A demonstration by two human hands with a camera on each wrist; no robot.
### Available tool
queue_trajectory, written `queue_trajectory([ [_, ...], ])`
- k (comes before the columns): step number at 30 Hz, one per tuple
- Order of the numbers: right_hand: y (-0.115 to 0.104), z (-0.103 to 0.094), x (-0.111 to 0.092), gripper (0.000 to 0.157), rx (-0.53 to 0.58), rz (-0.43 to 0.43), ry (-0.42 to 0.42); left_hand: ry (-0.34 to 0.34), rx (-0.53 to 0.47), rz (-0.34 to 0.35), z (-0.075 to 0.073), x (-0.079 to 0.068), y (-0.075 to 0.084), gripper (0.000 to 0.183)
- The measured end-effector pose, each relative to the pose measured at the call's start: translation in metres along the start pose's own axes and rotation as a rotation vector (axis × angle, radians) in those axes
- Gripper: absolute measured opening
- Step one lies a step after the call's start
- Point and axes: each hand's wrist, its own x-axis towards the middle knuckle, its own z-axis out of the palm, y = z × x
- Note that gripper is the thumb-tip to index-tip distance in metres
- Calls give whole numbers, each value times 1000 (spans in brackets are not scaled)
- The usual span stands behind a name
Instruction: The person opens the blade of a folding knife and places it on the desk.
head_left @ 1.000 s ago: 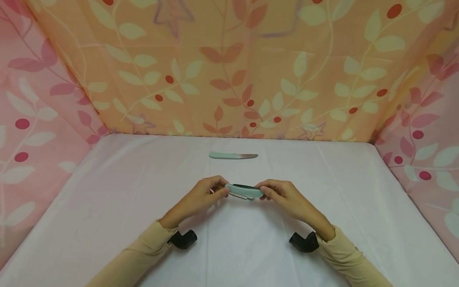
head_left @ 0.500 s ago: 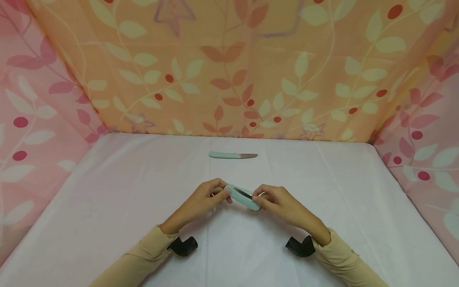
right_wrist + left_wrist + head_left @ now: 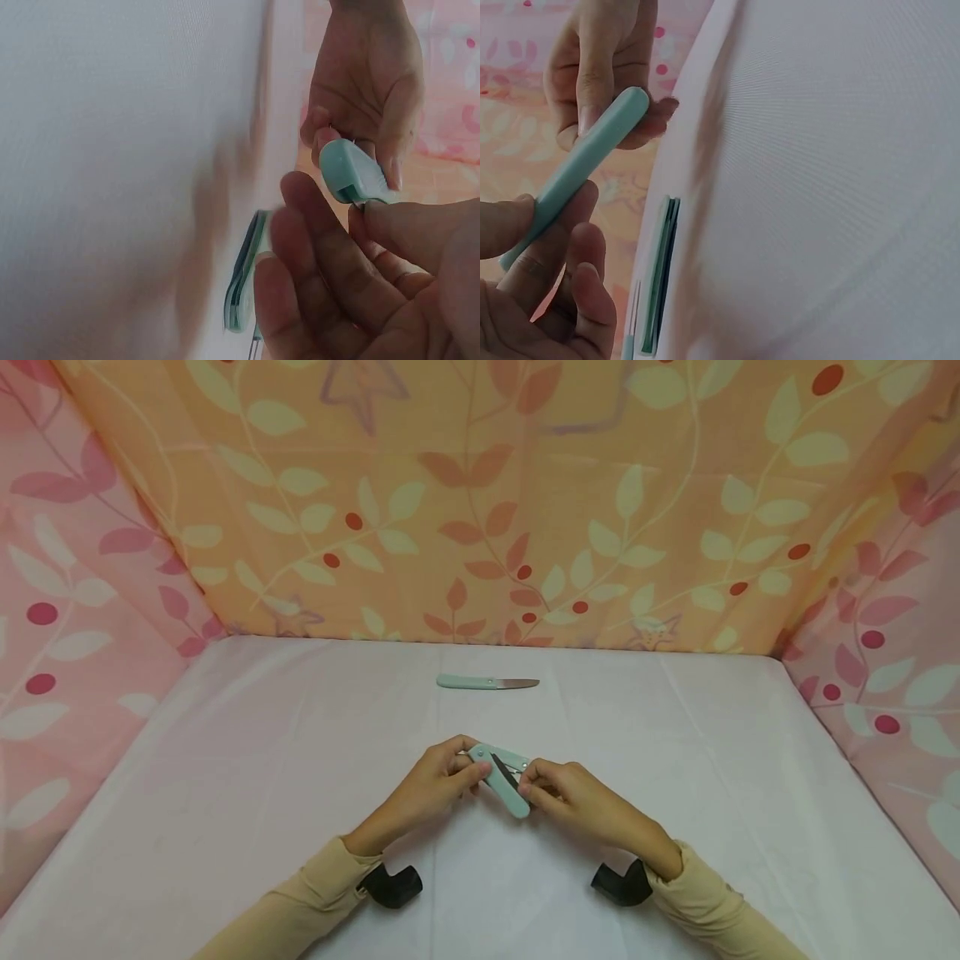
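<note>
A mint-green folding knife (image 3: pixel 502 789) is held between both hands in the head view, sloping down to the right. The left hand (image 3: pixel 438 781) pinches its riveted left end between thumb and fingers. A dark slot runs along the handle. At that slot the right hand (image 3: pixel 585 797) pinches the blade side; in the right wrist view the thumb (image 3: pixel 412 232) presses at a sliver of metal. Behind the hands lies a second mint-green folding knife (image 3: pixel 658 277), folded; the hands and held knife partly cover it in the head view.
Farther back on the white tabletop (image 3: pixel 300 735) lies an unfolded knife (image 3: pixel 467 682), mint-green handle left, blade pointing right. Patterned cloth walls (image 3: pixel 480 527) close off the back and both sides. Black wrist mounts (image 3: pixel 393 887) stick out beneath the sleeves (image 3: pixel 330 881).
The held knife has turned from nearly level to sloping down right. The right hand has shifted left and slightly down, and more of the folded knife behind shows. The unfolded knife stays put.
</note>
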Motion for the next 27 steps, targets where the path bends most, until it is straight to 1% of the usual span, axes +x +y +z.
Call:
queue_trajectory([
  [5, 0, 3, -1, 15, -77, -16, 8, -9, 35, 21, 0, 0, 0, 25],
  [10, -1, 1, -2, 13, -93, -16, -21, -37, 47, 13, -1, -1, 1, 24],
  [14, -2, -2, -4, 11, -105, -21, -27, -65, 52, -12, -2, -2, 3, 22],
  [18, -2, -5, -4, 11, -83, -23, 8, -81, 38, -30, -5, -3, 5, 24],
  [22, -1, -5, -3, 14, -22, -38, 58, -69, 30, -31, -9, -3, 6, 26],
  [25, -2, -5, -2, 16, 30, -25, 93, -58, 28, -34, -11, -2, 7, 25],
  [27, -2, -5, -1, 17, 67, -5, 99, -57, 21, -40, -12, -2, 7, 26],
])
